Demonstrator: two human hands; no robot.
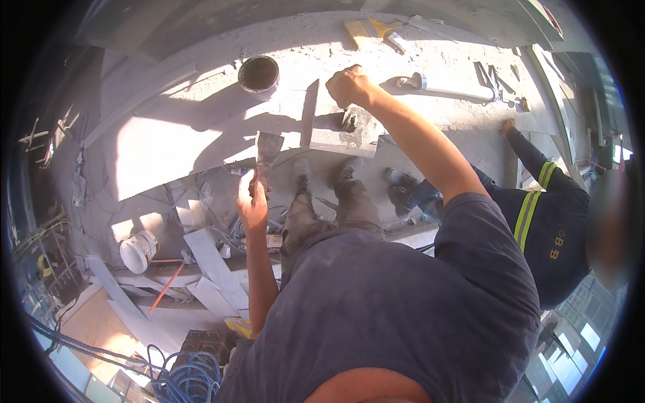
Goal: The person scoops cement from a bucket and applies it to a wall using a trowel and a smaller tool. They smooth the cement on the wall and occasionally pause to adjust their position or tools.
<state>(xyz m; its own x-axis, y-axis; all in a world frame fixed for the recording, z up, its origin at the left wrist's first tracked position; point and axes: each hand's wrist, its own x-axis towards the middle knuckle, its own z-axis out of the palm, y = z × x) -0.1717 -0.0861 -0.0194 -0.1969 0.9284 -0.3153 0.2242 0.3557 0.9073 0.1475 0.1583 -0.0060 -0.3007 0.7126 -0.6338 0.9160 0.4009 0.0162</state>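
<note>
My left hand is closed round the handle of a putty knife, its wide blade pointing away from me. Over the sunlit ledge, my right hand is curled closed; anything inside its fingers is hidden. Just below that hand lies a flat grey board with a dark lump of paste on it. An upright strip stands along the board's left side. A round pot with a dark inside stands on the ledge to the left of my right hand.
A caulking gun, brushes and pliers lie along the ledge. At the right, a co-worker in a dark top with reflective bands reaches to the ledge. A white bucket, loose boards and blue rope lie at left.
</note>
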